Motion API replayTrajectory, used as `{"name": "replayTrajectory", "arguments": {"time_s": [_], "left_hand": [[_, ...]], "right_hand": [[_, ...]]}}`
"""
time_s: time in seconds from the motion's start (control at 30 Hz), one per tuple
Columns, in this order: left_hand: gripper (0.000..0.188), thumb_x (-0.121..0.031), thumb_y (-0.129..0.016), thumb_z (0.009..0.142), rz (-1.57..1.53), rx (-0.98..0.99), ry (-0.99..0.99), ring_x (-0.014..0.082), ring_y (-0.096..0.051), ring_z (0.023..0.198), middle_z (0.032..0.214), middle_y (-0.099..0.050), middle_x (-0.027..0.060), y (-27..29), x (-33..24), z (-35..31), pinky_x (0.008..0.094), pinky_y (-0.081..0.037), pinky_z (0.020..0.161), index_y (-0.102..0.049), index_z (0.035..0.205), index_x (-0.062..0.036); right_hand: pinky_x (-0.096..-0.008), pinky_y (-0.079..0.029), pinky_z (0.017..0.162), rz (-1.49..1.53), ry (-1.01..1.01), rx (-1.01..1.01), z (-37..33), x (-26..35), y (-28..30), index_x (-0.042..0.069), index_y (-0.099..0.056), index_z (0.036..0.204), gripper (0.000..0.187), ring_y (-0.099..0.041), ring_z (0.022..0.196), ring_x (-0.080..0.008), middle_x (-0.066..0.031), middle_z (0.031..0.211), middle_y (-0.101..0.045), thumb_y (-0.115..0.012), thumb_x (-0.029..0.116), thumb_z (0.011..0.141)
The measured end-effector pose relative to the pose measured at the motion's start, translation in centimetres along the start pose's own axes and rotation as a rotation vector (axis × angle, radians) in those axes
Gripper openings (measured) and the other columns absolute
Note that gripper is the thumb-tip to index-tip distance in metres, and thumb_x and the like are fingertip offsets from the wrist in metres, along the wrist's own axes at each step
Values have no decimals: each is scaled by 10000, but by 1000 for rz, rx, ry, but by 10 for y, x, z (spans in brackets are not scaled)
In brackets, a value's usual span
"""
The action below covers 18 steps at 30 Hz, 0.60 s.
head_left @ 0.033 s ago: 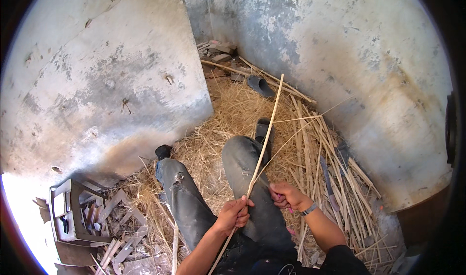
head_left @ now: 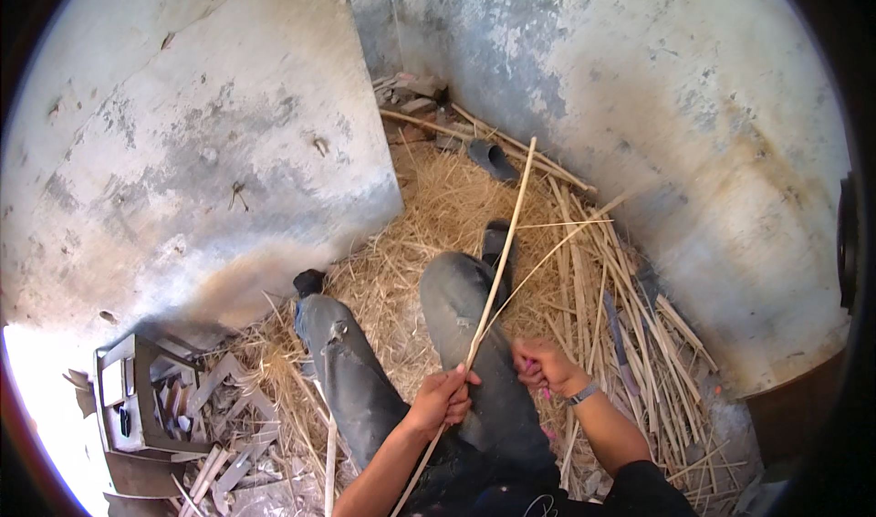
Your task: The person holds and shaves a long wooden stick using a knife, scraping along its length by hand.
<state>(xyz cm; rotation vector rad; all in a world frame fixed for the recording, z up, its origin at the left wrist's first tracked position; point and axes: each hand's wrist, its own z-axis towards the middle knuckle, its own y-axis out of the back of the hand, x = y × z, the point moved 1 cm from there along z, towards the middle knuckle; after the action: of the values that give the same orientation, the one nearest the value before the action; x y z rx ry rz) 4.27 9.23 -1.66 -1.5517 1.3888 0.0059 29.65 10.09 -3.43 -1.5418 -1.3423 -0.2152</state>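
Observation:
My left hand (head_left: pixel 442 402) is closed round a long pale split cane stick (head_left: pixel 516 214), which slants from my lap up past my right knee. A thin strip (head_left: pixel 537 271) parts from the stick just above that hand and slants to the upper right, its far end blurred. My right hand (head_left: pixel 547 368), slightly blurred, is a fist beside the stick above my right thigh. It grips a small tool with a pink handle (head_left: pixel 530 365); a thin dark part seems to reach toward the split, but its kind is unclear.
Many split canes (head_left: pixel 639 344) lie along the right wall, with a dark flat blade-like piece (head_left: pixel 617 339) among them. Fine shavings (head_left: pixel 429 207) cover the floor. A dark slipper (head_left: pixel 493 161) lies ahead. An overturned wooden frame (head_left: pixel 137 398) with scraps sits at left.
The thin strip's far end has swung and is now blurred. My right hand has shifted slightly beside the stick. My left hand keeps its place and hold.

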Motion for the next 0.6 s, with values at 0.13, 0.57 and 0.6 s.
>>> {"name": "replayTrajectory", "arguments": {"time_s": [0.13,0.57,0.6], "left_hand": [[388,-374,-493,1104,130,-40,-51,49,-297,484,612,-330,-61,-4,5,3,237,-234,423,-584,1056,0],[388,-346,-481,1110,373,-159,-180,42,-353,487,619,-406,-54,-3,8,12,238,-292,437,-632,985,-11],[388,-346,-481,1110,368,-164,-180,42,-353,487,619,-406,-54,0,6,12,238,-292,437,-632,985,-11]], "right_hand": [[-255,-258,444,-51,332,-200,-7,11,-19,34,-684,1012,264,-354,470,-53,68,615,-418,-671,296,986],[-251,-300,436,-644,757,-664,20,-7,-49,43,-645,787,228,-443,483,-41,33,590,-541,-757,185,925],[-260,-323,445,-506,677,-575,9,-12,-53,47,-640,776,247,-453,480,-53,31,579,-537,-761,207,921]]}}
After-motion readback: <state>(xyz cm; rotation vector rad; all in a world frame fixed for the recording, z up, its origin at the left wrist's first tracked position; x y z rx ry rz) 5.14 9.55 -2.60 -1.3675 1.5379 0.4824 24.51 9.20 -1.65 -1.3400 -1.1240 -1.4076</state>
